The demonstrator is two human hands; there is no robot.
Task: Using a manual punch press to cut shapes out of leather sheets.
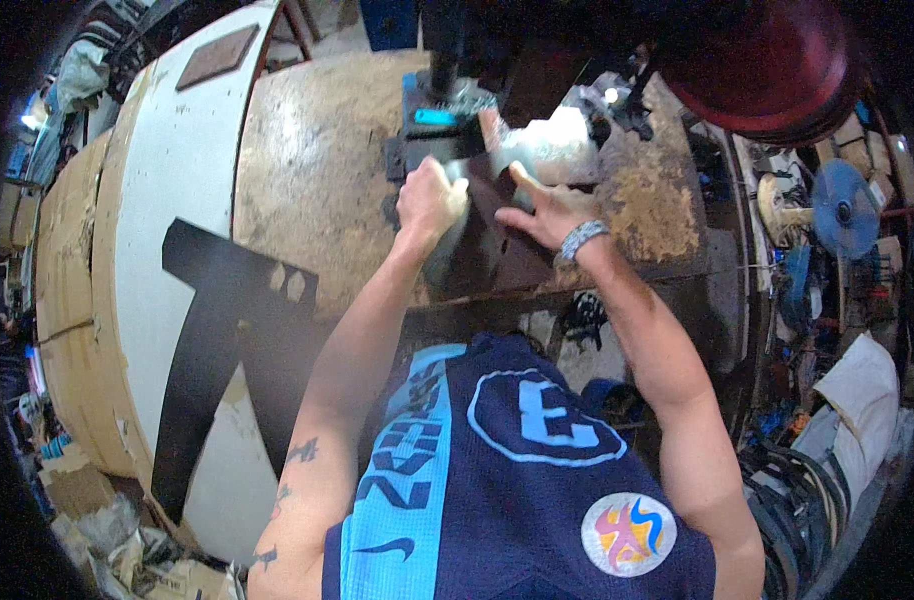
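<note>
A dark brown sheet of leather-like material (499, 255) lies on the worktable under a sewing machine (542, 60), its front end reaching the table's near edge. My left hand (432, 203) is closed, thumb towards the right, at the sheet's left edge near the machine's bed; its fingertips are partly hidden. On the right side of the sheet, my right hand (555, 210) rests with thumb and fingers spread. A bright cyan piece (437, 117) sits on the machine's bed beyond my left hand. The stitching spot is blurred and shadowed.
A red handwheel (777, 70) overhangs the upper right. Black cut pieces (212, 330) lie on a white board (182, 150) at the left, with a brown rectangular piece (217, 57) farther back. Right of the table stand a blue disc (845, 208) and a spool (780, 212).
</note>
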